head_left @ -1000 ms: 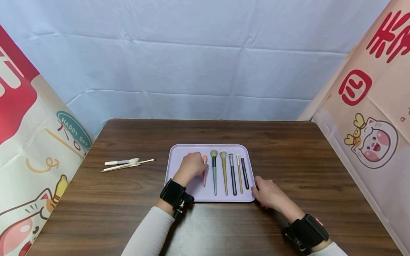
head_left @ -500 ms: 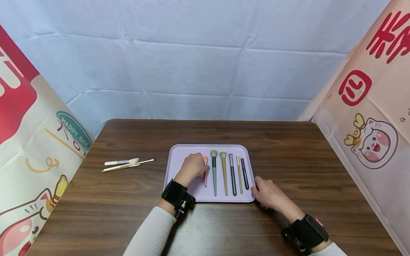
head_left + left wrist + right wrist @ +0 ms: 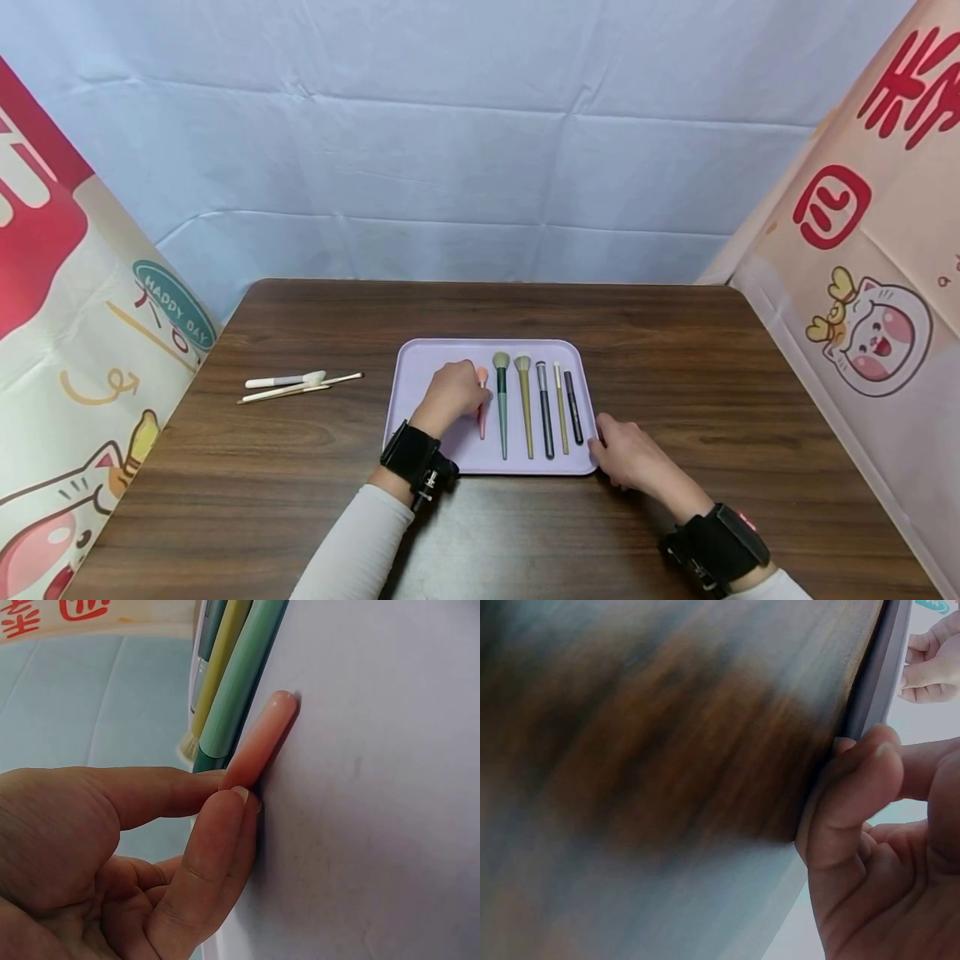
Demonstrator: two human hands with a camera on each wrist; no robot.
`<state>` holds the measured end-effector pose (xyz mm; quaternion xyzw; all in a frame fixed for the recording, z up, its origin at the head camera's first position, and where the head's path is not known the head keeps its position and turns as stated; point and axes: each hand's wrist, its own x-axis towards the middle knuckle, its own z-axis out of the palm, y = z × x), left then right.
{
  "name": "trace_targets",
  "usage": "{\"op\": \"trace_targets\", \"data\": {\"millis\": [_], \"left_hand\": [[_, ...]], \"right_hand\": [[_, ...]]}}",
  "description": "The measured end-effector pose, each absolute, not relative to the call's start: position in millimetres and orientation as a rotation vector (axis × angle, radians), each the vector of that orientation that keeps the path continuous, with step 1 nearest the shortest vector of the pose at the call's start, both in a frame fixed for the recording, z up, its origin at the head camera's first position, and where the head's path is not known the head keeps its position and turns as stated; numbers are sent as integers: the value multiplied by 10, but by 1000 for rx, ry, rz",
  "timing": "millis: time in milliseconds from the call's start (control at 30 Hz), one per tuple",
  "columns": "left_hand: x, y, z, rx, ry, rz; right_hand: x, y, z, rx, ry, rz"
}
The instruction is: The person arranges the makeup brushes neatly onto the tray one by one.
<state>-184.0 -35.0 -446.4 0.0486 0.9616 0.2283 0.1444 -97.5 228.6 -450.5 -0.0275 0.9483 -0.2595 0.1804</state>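
A lilac tray lies on the table and bears a row of makeup brushes. My left hand pinches the pink makeup brush at the row's left end, thumb against fingers. In the left wrist view the rounded handle end of this pink brush sticks out past the fingertips, close over the tray surface. To its right lie a green brush, an olive one and several slimmer ones. My right hand grips the tray's near right corner, fingers curled at the rim in the right wrist view.
Left of the tray, a white-handled brush and slim pale brushes lie crossed on the brown wooden table. A pale blue cloth hangs behind the table, with printed sheets on both sides.
My left hand has shifted slightly to the right with the pink brush, nearer the green one. The right hand and the tray have stayed put.
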Motion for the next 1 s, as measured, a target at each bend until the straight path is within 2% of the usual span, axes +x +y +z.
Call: {"op": "trace_targets", "data": {"millis": [600, 1000], "left_hand": [[-1817, -352, -4461, 127, 2769, 666], [-1806, -491, -4307, 75, 2842, 659]], "right_hand": [[-990, 2277, -4513, -49, 2658, -724], [-982, 2283, -4503, -57, 2661, -729]]}}
